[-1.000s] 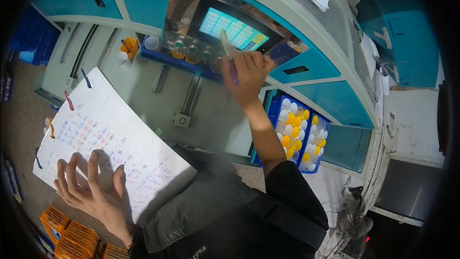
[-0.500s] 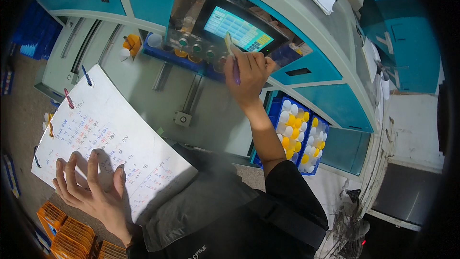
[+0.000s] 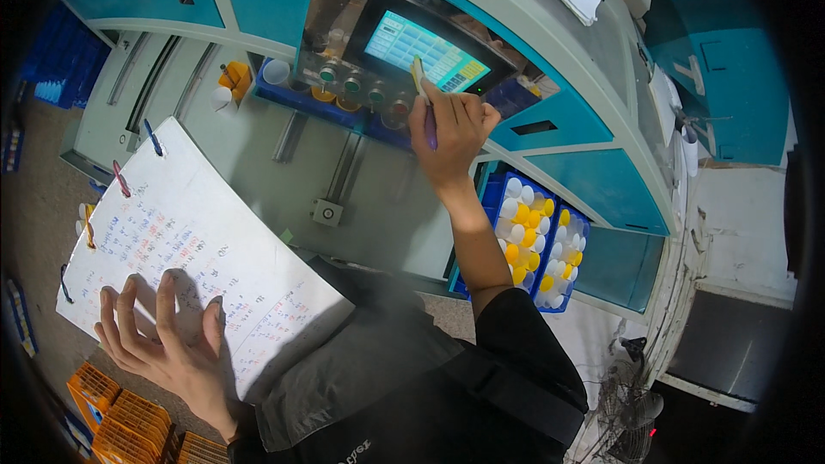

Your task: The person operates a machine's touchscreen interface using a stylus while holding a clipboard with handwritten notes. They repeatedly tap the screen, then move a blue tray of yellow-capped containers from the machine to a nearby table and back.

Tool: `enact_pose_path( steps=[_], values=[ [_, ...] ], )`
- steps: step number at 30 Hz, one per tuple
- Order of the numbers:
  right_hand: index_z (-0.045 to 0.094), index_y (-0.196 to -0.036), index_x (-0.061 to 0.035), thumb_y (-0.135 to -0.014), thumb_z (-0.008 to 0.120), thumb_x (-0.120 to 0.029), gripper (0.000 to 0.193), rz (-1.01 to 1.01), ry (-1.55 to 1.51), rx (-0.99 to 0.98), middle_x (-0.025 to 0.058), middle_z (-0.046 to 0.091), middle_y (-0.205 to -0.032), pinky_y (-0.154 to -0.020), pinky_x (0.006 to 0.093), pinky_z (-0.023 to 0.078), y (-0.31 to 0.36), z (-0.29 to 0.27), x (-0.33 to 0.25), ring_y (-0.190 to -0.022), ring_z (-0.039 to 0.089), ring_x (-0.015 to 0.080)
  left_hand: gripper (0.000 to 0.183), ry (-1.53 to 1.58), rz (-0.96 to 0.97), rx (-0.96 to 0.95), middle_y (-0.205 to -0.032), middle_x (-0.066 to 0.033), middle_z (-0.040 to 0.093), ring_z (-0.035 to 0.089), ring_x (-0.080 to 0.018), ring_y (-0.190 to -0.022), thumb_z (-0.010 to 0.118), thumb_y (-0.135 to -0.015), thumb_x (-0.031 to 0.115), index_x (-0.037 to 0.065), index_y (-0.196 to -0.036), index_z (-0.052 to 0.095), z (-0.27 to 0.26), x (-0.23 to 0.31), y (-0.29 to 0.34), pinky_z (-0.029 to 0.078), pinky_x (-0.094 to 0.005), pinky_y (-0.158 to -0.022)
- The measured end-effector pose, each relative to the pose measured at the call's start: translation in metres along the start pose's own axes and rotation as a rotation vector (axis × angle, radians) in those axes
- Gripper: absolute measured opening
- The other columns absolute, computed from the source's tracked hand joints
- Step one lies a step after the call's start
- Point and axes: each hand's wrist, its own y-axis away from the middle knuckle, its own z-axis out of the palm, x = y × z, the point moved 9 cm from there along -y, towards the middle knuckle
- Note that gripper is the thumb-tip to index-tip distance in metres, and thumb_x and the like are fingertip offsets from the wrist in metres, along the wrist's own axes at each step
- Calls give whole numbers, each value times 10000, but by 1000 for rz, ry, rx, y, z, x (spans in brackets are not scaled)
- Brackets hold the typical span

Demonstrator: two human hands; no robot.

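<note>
A loose-leaf notebook of white pages, handwritten in blue and red and bound with coloured rings, lies tilted against my front. On its lower left part my left hand rests with fingers spread. My right hand is closed around a slim pen-like stick, purple at the lower end and yellowish at the tip. That tip overlaps the lit touchscreen of a machine panel; whether it touches the glass I cannot tell. Several round buttons sit below the screen.
Blue bins of white and yellow cups stand right of my forearm. Under the panel a blue tray holds more cups, with a yellow cup nearby. Rails cross the machine bed. Orange crates stand lower left.
My right hand and the stick have shifted slightly right, and the tip has moved a little across the screen. My left hand and the notebook stay in place.
</note>
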Motion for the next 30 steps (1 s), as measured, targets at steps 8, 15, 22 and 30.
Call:
enact_pose_path(
  steps=[8,15,22,30],
  values=[
    [760,-1108,-118,-866,740,-161,247,4,-10,-57,23,689,-854,-858,399,310,1,4,-2,-865,580,180,640,6,6,2,-1475,-21,463,296,-289,-1498,715,-796,705,347,-1319,628,0,0,-1,184,-580,-1272],
    [756,-1099,-110,-847,746,-151,255,10,-8,-11,11,681,-844,-862,390,315,-1,-3,3,-855,583,182,646,18,10,3,-1478,-22,460,306,-289,-1493,749,-796,668,349,-1342,618,-1,2,-3,190,-590,-1266],
    [758,-1088,-112,-847,729,-128,243,34,6,-56,0,670,-825,-860,384,312,11,-5,6,-845,584,171,664,18,16,8,-1476,-24,463,317,-291,-1487,760,-789,665,353,-1356,608,1,0,0,196,-596,-1260],
    [755,-1093,-104,-856,721,-117,239,75,107,-7,18,664,-843,-829,387,306,11,-23,18,-846,589,188,611,24,36,9,-1460,-41,477,327,-302,-1478,738,-822,655,318,-1320,628,-4,10,-10,191,-597,-1256]
  ],
)
